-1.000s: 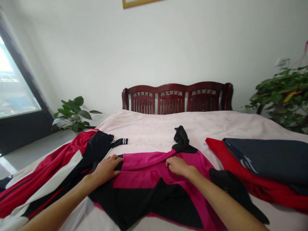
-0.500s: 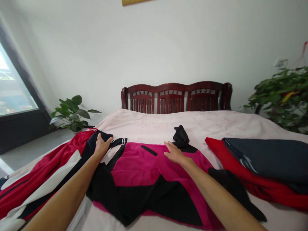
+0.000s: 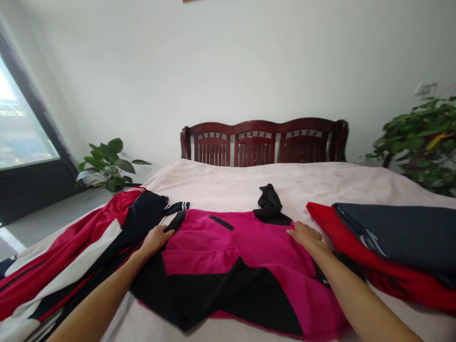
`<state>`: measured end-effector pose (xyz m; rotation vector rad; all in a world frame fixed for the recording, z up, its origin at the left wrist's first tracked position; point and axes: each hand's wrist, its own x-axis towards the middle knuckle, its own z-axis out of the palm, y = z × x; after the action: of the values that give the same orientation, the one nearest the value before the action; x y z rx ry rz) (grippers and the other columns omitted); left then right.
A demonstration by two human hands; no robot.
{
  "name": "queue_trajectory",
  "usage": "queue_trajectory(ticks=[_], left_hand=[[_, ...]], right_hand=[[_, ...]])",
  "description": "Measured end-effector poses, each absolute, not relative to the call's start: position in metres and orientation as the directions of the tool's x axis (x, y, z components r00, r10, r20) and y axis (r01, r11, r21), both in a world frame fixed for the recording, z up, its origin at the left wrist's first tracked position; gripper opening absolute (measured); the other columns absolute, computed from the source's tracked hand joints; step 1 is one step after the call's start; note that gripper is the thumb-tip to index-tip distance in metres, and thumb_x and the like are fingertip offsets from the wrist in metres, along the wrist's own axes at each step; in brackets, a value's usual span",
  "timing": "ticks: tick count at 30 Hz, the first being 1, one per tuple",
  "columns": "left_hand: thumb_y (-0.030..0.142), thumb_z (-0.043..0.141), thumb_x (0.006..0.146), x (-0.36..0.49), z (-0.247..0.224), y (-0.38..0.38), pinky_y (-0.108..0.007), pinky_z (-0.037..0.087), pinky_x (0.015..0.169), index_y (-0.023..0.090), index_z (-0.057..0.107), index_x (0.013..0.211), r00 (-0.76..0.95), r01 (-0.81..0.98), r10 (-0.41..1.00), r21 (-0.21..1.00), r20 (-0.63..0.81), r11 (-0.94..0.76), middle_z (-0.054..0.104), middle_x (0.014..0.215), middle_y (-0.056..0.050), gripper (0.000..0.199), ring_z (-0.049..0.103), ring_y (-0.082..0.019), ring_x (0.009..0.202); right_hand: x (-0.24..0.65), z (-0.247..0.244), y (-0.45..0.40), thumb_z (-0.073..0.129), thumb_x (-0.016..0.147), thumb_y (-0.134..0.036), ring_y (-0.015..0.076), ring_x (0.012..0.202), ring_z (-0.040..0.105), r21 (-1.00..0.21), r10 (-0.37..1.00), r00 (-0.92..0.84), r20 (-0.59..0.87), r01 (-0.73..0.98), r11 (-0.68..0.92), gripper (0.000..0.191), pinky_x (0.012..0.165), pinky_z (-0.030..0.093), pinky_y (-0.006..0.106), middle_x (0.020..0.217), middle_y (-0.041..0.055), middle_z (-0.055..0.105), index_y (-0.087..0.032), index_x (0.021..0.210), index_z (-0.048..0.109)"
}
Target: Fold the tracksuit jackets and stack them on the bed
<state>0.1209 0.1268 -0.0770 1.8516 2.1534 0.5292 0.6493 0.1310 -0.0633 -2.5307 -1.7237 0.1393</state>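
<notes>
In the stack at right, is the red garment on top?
No, the dark folded garment lies on top of the red one.

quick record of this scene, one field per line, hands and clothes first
left hand: on the black edge at the left of the pink-and-black top
right hand: at the top's right edge
main garment: pink-and-black top, spread out, black collar-like part bunched at the far side
left side: red, white and navy garment, loosely laid
right side: folded dark garment on red cloth
surface: pale pink cover
behind: dark red wooden headboard
plants: one left, one right
</notes>
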Motion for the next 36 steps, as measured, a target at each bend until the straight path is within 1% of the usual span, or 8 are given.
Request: queue_trajectory(ticks=[4,10,15,20,26,30,33,36], left_hand=[[0.049,0.04,0.09,0.117,-0.053,0.126,-0.033,0.048,0.078,0.02,0.068,0.103,-0.233,0.904,0.957,0.402,0.174,0.147,0.073,0.106,-0.011,0.043,0.068,-0.03,0.101],[0.05,0.034,0.094,0.125,-0.038,0.128,-0.04,0.047,0.09,0.019,0.06,0.126,-0.224,0.921,0.941,0.372,0.254,0.119,0.065,0.124,-0.014,0.052,0.061,-0.032,0.113],[0.054,0.041,0.094,0.121,-0.063,0.091,-0.038,0.035,0.108,0.023,0.061,0.128,0.23,0.935,0.95,0.223,0.213,-0.277,0.065,0.127,-0.009,0.05,0.056,-0.026,0.121],[0.066,0.051,0.085,0.112,-0.075,0.069,-0.044,0.039,0.102,0.021,0.052,0.139,0.362,0.926,0.916,0.049,0.173,-0.375,0.066,0.118,-0.012,0.071,0.06,-0.03,0.112],[0.05,0.059,0.086,0.111,-0.07,0.044,-0.034,0.047,0.087,0.023,0.067,0.108,0.366,0.91,0.905,0.118,0.218,-0.397,0.07,0.099,-0.006,0.035,0.065,-0.024,0.095],[0.032,0.058,0.088,0.094,-0.085,-0.013,-0.03,0.048,0.087,0.024,0.066,0.101,0.411,0.87,0.815,0.091,0.408,-0.485,0.069,0.099,-0.004,0.017,0.064,-0.02,0.093],[0.037,0.062,0.087,0.077,-0.1,-0.053,-0.032,0.048,0.091,0.028,0.065,0.111,0.495,0.834,0.758,0.012,0.425,-0.551,0.066,0.105,-0.004,0.026,0.062,-0.022,0.099],[0.049,0.068,0.08,0.069,-0.108,-0.074,-0.039,0.047,0.097,0.033,0.057,0.13,0.488,0.853,0.763,-0.043,0.424,-0.521,0.061,0.121,-0.006,0.053,0.058,-0.027,0.112]], right_hand=[[0.657,-0.045,0.142,0.042,0.096,-0.038,0.0285,0.107,0.064,-0.105,0.951,0.3,0.076,0.951,-0.292,0.034,0.081,0.048,0.038,0.113,0.0156,0.069,-0.02,0.118,0.062],[0.648,-0.012,0.149,0.039,0.095,-0.026,0.0359,0.116,0.057,-0.096,0.932,0.296,0.207,0.955,-0.282,0.039,0.091,0.044,0.05,0.123,0.0279,0.059,-0.008,0.123,0.06],[0.596,-0.036,0.1,0.048,0.093,-0.034,0.0233,0.126,0.051,-0.142,0.969,-0.112,0.218,0.979,0.145,0.04,0.107,0.035,0.036,0.134,0.01,0.06,-0.021,0.129,0.061],[0.558,-0.063,0.05,0.066,0.079,-0.036,0.0316,0.127,0.052,-0.335,0.937,-0.337,0.092,0.876,0.348,0.062,0.106,0.038,0.046,0.137,0.0137,0.058,-0.019,0.137,0.055],[0.562,-0.056,-0.007,0.05,0.075,-0.009,0.0235,0.112,0.059,-0.297,0.832,-0.438,0.341,0.79,0.537,0.042,0.104,0.04,0.042,0.112,0.0063,0.07,-0.024,0.109,0.07],[0.574,-0.065,-0.064,0.05,0.066,-0.005,0.0222,0.101,0.061,-0.256,0.775,-0.542,0.325,0.739,0.624,0.043,0.099,0.043,0.041,0.099,0.003,0.069,-0.026,0.097,0.071],[0.588,-0.081,-0.089,0.047,0.07,-0.005,0.0189,0.092,0.062,-0.325,0.788,-0.534,0.305,0.72,0.613,0.035,0.09,0.046,0.035,0.091,0.0007,0.069,-0.026,0.087,0.069],[0.615,-0.095,-0.088,0.043,0.076,-0.011,0.0203,0.098,0.062,-0.4,0.851,-0.245,0.465,0.799,0.449,0.033,0.092,0.047,0.036,0.099,0.0035,0.07,-0.025,0.091,0.069]])
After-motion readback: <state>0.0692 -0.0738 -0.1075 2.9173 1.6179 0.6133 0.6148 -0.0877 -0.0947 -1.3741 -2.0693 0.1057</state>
